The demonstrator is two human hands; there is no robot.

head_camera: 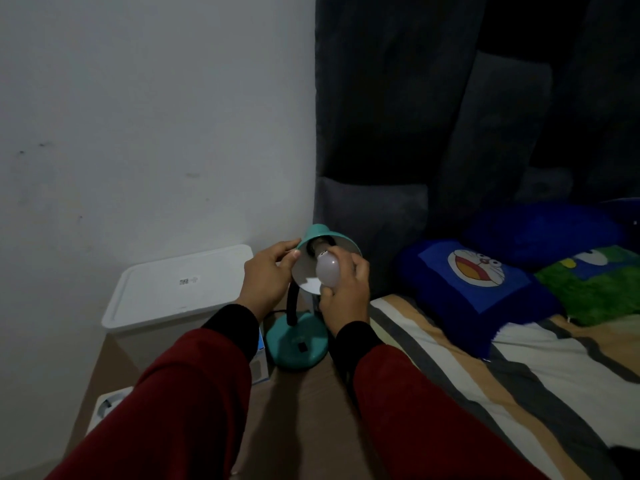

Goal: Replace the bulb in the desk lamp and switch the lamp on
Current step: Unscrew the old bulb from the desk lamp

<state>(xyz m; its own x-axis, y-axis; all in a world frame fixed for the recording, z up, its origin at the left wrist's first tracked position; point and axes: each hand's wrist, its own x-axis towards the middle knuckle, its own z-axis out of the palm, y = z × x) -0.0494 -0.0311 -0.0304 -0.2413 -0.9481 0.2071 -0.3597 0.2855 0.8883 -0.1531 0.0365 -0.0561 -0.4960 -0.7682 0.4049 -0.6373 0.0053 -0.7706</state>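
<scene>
A teal desk lamp stands on a brown surface; its round base [298,344] carries a dark switch, and a black neck rises to the shade [320,233]. The shade tilts toward me with its white inside showing. My left hand [268,278] grips the shade's left rim. My right hand [343,292] holds a white bulb [327,271] by its globe, with the bulb's base pointing into the dark socket inside the shade. Whether the base is seated in the socket I cannot tell. The lamp is dark.
A white lidded plastic box [176,282] sits left of the lamp against the wall. A small blue-and-white carton [260,362] lies beside the base. To the right is a bed with a striped sheet [485,375] and blue cartoon pillows [478,275]. Dark curtains [450,116] hang behind.
</scene>
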